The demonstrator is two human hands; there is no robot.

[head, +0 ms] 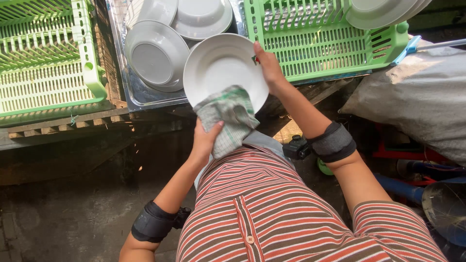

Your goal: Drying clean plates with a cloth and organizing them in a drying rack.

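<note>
Right hand (268, 65) clasping white plate (218, 65) by its rim, left hand (205, 140) clenching checked cloth (230, 116) against it, above metal tray (133, 94) between green crates (320, 43).

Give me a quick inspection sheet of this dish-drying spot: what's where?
Surface: metal tray on wooden slats.
Job's things: white plate tilted up, checked cloth pressed on its lower face.
Clutter: grey plates stacked in the tray; green crates on either side.
Hands: left hand grips the cloth; right hand holds the plate's rim.
Cables: nothing seen.
Surroundings: grey sack on the right, dark floor below.
</note>
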